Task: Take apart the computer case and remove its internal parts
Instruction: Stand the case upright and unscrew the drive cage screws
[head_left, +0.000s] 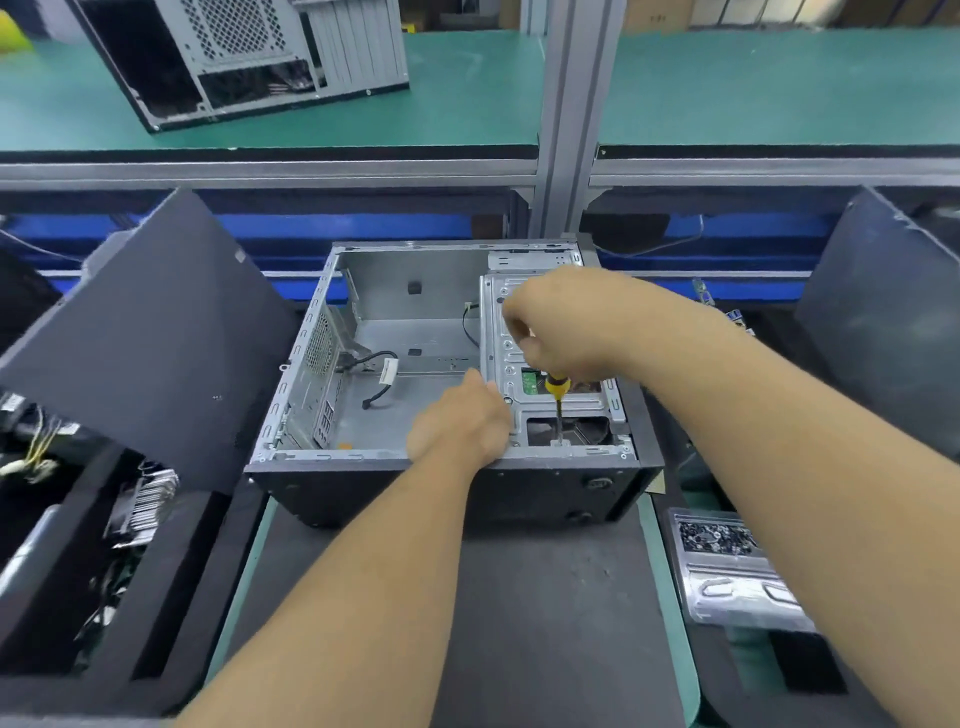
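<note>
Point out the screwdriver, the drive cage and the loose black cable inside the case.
screwdriver (558, 387): head view, on its yellow handle.
drive cage (566, 405): head view, on its metal top plate.
loose black cable (375, 387): head view, on its lower run.

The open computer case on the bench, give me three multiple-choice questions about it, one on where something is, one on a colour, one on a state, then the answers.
1. Where in the open computer case does the drive cage sit?
A. on its right side
B. on its left side
C. outside it, on the mat

2. What colours is the handle of the screwdriver?
A. red and white
B. yellow and black
C. all blue

3. What is the right hand doing?
A. lying flat on the bench
B. hanging free above the case
C. gripping the screwdriver

Answers:
1 A: the cage fills the case's right part, while the left part shows bare metal floor and a loose black cable.
2 B: yellow with black bands shows just below the fist.
3 C: the fingers curl round the handle, with the shaft pointing down into the cage; the left hand rests at the cage's edge.
</note>
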